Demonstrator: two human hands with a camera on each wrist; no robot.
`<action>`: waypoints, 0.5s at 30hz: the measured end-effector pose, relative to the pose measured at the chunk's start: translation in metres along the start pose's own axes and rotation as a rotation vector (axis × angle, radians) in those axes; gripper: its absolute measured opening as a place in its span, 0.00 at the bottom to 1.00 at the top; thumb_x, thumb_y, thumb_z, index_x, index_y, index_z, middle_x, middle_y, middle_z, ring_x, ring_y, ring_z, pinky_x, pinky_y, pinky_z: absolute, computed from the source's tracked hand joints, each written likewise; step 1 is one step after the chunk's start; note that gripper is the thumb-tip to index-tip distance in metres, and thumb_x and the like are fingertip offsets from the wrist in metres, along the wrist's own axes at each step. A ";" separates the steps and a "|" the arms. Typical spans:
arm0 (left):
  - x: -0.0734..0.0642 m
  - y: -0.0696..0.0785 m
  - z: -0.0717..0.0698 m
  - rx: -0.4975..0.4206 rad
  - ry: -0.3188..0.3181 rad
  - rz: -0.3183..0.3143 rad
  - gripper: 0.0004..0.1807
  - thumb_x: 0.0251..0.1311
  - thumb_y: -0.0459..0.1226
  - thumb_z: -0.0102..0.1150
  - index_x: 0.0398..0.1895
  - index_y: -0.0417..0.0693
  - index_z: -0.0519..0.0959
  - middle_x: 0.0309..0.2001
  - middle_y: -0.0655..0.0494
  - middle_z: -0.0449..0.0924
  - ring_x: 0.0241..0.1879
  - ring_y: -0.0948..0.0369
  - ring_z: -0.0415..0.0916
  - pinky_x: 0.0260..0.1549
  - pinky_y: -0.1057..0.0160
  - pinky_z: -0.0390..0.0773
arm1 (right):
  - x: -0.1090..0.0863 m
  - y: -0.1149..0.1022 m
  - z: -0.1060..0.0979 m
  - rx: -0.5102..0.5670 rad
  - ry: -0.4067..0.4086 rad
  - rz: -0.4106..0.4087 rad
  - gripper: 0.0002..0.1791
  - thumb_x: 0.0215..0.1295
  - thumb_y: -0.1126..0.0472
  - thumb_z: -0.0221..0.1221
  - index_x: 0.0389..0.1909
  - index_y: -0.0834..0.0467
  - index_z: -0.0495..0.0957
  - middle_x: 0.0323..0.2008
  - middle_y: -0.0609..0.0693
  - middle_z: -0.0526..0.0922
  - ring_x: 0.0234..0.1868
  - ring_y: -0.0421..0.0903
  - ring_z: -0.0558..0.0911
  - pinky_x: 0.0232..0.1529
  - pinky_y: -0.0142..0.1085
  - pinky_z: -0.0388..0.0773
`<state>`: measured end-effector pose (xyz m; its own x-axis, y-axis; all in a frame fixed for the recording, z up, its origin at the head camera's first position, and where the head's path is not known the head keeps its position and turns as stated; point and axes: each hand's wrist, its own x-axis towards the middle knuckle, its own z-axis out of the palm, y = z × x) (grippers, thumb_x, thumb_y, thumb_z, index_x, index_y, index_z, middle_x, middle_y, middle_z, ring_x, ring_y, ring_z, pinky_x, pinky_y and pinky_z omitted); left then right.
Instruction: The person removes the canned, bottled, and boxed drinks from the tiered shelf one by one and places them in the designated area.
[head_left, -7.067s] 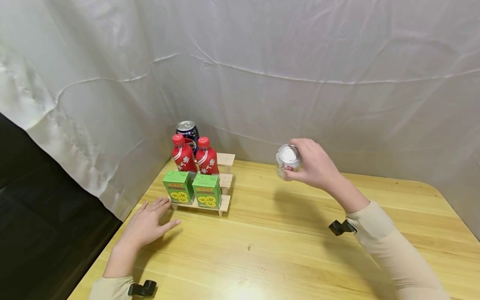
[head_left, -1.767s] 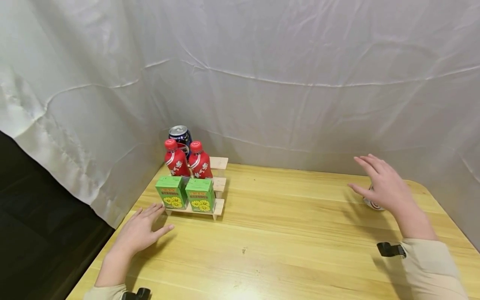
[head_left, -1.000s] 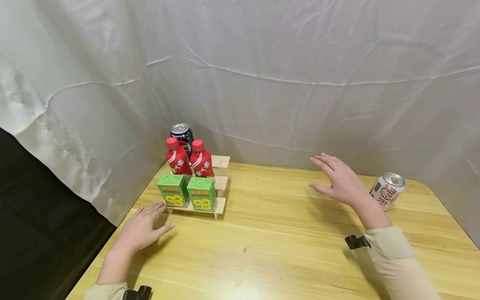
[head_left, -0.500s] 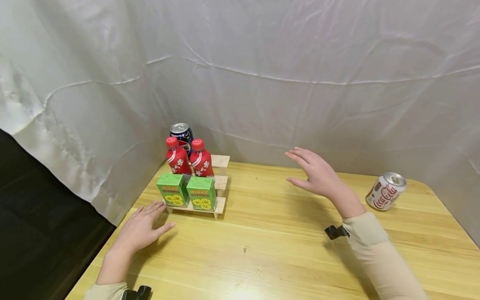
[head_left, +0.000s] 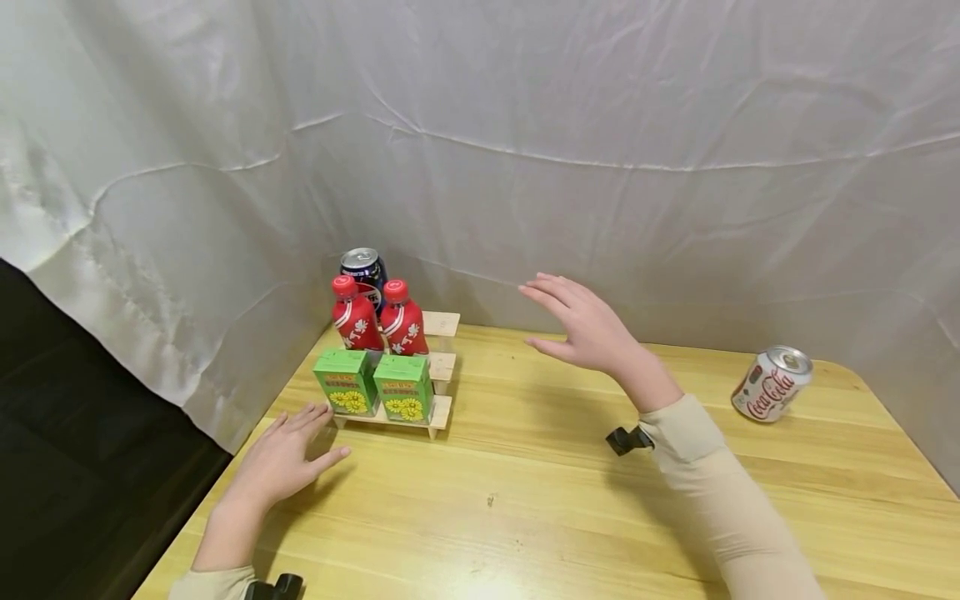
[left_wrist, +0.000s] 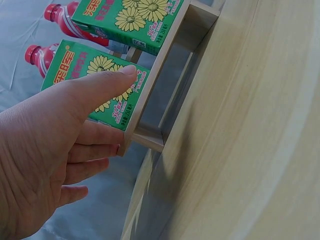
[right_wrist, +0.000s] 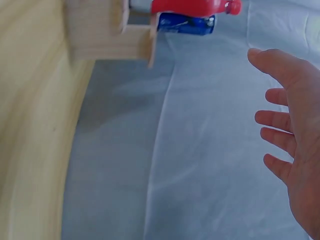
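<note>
My left hand (head_left: 277, 462) lies beside the front left end of a tiered wooden rack (head_left: 441, 411); its fingertips touch the rack's lower step, fingers extended. Two green drink cartons (head_left: 347, 385) with yellow flowers stand on that step. Behind them are two red bottles (head_left: 402, 321) on the middle step, and a dark blue can (head_left: 363, 265) on the top one, partly hidden by the bottles. My right hand (head_left: 588, 327) hovers above the table, right of the rack, fingers extended and holding nothing. A white Coca-Cola can (head_left: 772, 383) stands upright at the far right.
The wooden table (head_left: 517, 508) has its back edge against a grey cloth curtain (head_left: 562, 125), which also hangs along the left side. Black cloth (head_left: 82, 450) lies at the lower left. The rack's top step shows a bare right end.
The right hand, earlier gripping a Coca-Cola can mid-table, has let it go at the right and moved left toward the rack. The left hand stays by the rack.
</note>
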<state>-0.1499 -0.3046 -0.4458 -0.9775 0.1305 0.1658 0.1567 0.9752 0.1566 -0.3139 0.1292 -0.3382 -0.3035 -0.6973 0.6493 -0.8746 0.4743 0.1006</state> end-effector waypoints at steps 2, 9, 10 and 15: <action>-0.001 0.000 0.000 -0.001 0.000 -0.001 0.41 0.60 0.61 0.57 0.65 0.39 0.71 0.68 0.40 0.69 0.70 0.41 0.63 0.70 0.36 0.58 | 0.008 -0.003 0.001 0.011 0.007 -0.001 0.38 0.57 0.46 0.67 0.66 0.59 0.70 0.62 0.59 0.76 0.68 0.57 0.70 0.71 0.53 0.66; -0.001 0.001 0.000 -0.008 0.004 -0.009 0.41 0.59 0.61 0.57 0.65 0.39 0.72 0.68 0.40 0.69 0.70 0.41 0.63 0.70 0.36 0.58 | 0.035 -0.013 0.007 0.050 0.008 0.002 0.37 0.59 0.47 0.66 0.67 0.57 0.70 0.63 0.58 0.75 0.69 0.56 0.69 0.73 0.49 0.63; -0.001 0.001 0.000 -0.008 0.004 -0.010 0.41 0.60 0.61 0.57 0.66 0.39 0.71 0.68 0.41 0.69 0.70 0.41 0.63 0.70 0.37 0.58 | 0.039 -0.014 0.008 0.051 0.009 0.003 0.36 0.59 0.47 0.66 0.66 0.57 0.70 0.63 0.58 0.75 0.69 0.55 0.70 0.73 0.49 0.64; -0.001 0.001 0.000 -0.001 0.003 -0.005 0.41 0.60 0.61 0.57 0.65 0.39 0.72 0.68 0.41 0.69 0.70 0.42 0.63 0.70 0.36 0.59 | 0.061 -0.020 0.015 0.054 -0.012 0.015 0.34 0.61 0.45 0.63 0.66 0.56 0.71 0.64 0.56 0.75 0.70 0.54 0.69 0.72 0.48 0.65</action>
<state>-0.1491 -0.3041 -0.4457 -0.9780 0.1247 0.1674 0.1516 0.9756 0.1588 -0.3204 0.0694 -0.3119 -0.3210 -0.6970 0.6412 -0.8891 0.4551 0.0497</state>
